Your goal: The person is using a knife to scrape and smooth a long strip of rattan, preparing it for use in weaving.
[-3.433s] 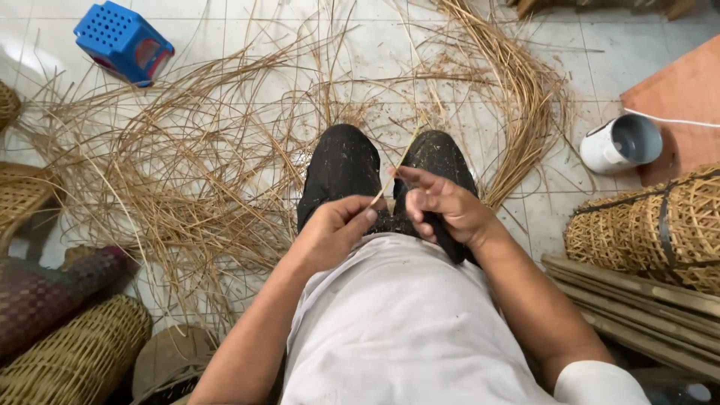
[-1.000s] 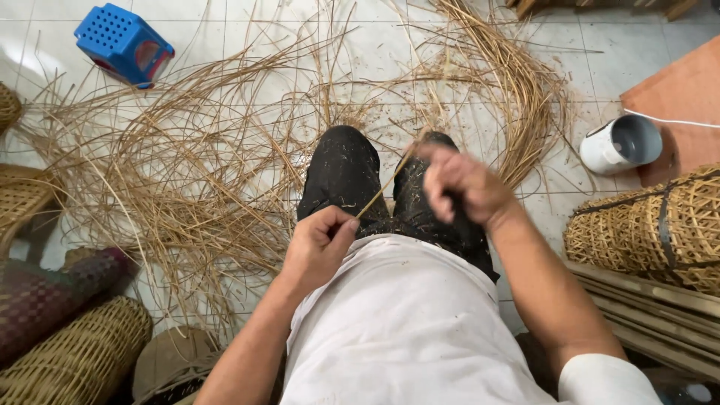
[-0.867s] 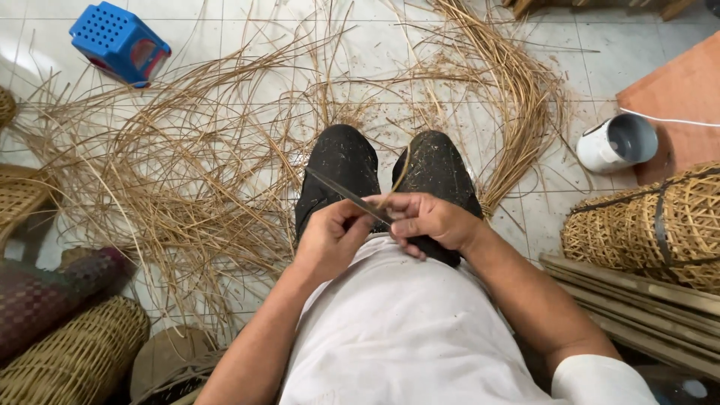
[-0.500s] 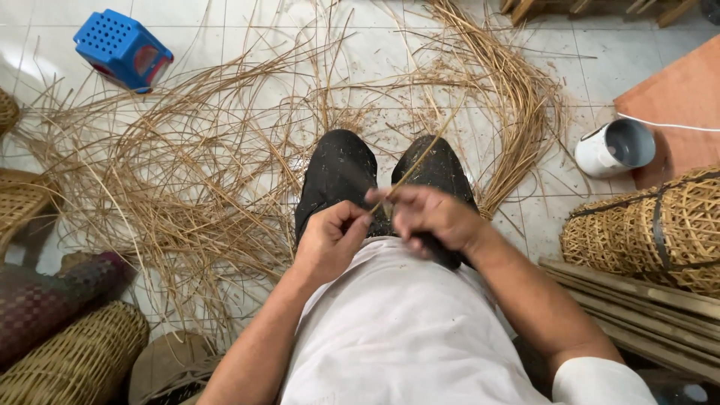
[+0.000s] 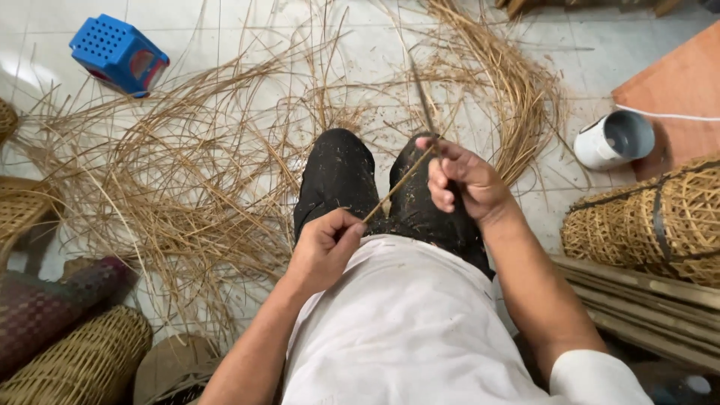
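White tiled floor (image 5: 225,30) is lying strewn with loose straw-coloured cane strands (image 5: 187,172); left hand (image 5: 324,251) is pinching a thin tan cane strip (image 5: 396,187), right hand (image 5: 463,180), now lifted farther away, is gripping its upper end beside a dark blade (image 5: 422,101)

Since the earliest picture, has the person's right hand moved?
Yes. The right hand has risen off the lap, up and outward past the knees, drawing the strip.
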